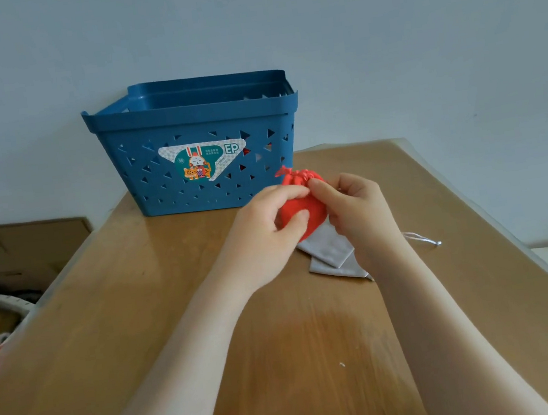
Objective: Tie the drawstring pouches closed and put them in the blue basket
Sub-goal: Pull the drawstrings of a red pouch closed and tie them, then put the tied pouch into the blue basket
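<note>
Head view shows both hands meeting over one red pouch [295, 210], held just above the table [176, 322] and slightly nearer the person than the blue basket [195, 141]. The left hand [269, 221] grips the pouch body, thumb pressed into the front and fingers curled over the top. The right hand [351, 204] pinches at the gathered neck, fingertips touching those of the left; the cord itself is hidden between them, so I cannot tell whether a knot is formed.

Risks, as I judge them: the neck looks cinched with a ruffle poking up beyond the fingers, but if the right hand lets go before a knot is pulled snug, the gathers could relax and the mouth reopen. A short cord end might also slip out of the pinch. When the pouch goes forward, the basket rim stands high beyond the hands, so a low carry could knock the pouch against the wall (or nudge the basket back).

Count: one red pouch in hand; two grey pouches [331, 252], as far as I can tell, lying flat and overlapping directly beneath the right hand and wrist, with a white drawstring [423, 239] trailing out to the right of that wrist. One basket; red shows through its holes, so something may already sit inside.
</note>
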Tool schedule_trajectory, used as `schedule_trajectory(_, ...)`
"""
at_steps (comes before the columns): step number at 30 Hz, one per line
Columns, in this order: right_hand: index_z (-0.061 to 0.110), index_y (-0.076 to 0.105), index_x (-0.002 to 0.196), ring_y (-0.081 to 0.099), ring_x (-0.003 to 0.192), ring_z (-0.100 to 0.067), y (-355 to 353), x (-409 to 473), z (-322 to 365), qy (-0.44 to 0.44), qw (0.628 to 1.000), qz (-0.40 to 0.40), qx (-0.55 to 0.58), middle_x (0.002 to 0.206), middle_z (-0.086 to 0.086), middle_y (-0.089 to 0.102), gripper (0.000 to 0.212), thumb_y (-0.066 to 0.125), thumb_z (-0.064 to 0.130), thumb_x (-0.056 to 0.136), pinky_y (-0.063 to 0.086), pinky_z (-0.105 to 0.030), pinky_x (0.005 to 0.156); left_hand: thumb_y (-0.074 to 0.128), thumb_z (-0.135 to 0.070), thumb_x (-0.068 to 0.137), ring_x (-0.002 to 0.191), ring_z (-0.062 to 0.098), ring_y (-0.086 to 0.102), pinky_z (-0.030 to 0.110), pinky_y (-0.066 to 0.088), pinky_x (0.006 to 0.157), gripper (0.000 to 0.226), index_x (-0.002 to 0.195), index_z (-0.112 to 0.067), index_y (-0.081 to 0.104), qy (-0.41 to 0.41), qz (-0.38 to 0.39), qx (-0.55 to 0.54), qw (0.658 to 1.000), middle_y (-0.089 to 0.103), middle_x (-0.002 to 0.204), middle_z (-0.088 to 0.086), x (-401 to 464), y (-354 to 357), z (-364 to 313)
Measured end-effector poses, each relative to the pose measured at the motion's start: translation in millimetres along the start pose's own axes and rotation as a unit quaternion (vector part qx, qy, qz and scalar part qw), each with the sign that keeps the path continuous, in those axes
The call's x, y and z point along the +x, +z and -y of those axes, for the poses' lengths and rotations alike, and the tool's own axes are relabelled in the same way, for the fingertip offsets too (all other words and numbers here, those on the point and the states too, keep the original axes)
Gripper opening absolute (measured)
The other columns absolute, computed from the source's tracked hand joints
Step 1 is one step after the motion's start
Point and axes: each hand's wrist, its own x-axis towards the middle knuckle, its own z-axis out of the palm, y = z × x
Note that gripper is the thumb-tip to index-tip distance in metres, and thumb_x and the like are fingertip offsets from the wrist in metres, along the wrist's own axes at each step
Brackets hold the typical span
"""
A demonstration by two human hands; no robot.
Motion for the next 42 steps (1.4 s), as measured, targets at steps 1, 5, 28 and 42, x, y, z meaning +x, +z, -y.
schedule_trajectory(1, 0.011, 0.056, 0.069, 0.043, 0.038, 0.003, -0.8, 0.9, 2.3, 0.004, 1.000, 0.010, 0.019, 0.040, 0.017, 0.047, 0.023, 0.060, 0.018, 0.090, 0.032, -0.008, 0.041, 0.055, -0.016, 0.092, 0.111, 0.006, 0.056, 0.030, 0.046, 0.098, 0.037, 0.128, -0.027, 0.054, -0.002, -0.001, -0.001, 1.000, 0.055, 0.127, -0.008, 1.7, -0.9, -0.6)
schedule_trajectory(5, 0.014, 0.056, 0.108, 0.038, 0.045, -0.006, 3.1, 12.7, 12.9, 0.053, 0.996, 0.032, 0.063, 0.056, 0.007, 0.051, 0.023, 0.059, 0.028, 0.090, 0.032, -0.015, 0.043, 0.054, -0.017, 0.093, 0.105, 0.008, 0.059, 0.026, 0.046, 0.096, 0.046, 0.137, -0.025, 0.045, -0.031, -0.083, -0.026, 0.996, 0.052, 0.132, -0.008, 16.4, -4.8, -0.9)
schedule_trajectory(28, 0.013, 0.060, 0.090, 0.044, 0.050, -0.012, -5.7, 107.2, 30.1, 0.082, 0.990, 0.093, -0.073, 0.063, 0.000, 0.054, 0.009, 0.053, 0.017, 0.093, 0.036, -0.022, 0.050, 0.044, -0.023, 0.097, 0.078, 0.016, 0.059, 0.025, 0.045, 0.077, 0.037, 0.133, -0.016, 0.048, -0.017, -0.097, 0.209, 0.973, 0.049, 0.134, 0.004, 166.5, -82.6, 2.3)
schedule_trajectory(42, 0.012, 0.063, 0.107, 0.060, 0.095, -0.028, -32.8, 75.3, -54.8, 0.092, 0.846, 0.107, -0.515, 0.111, -0.010, 0.060, 0.028, 0.038, 0.019, 0.096, 0.048, -0.034, 0.080, 0.047, -0.014, 0.095, 0.065, 0.019, 0.062, 0.030, 0.048, 0.062, 0.023, 0.089, -0.021, 0.068, 0.052, 0.074, 0.170, 0.981, 0.067, 0.078, -0.012, 83.1, -31.0, 10.9)
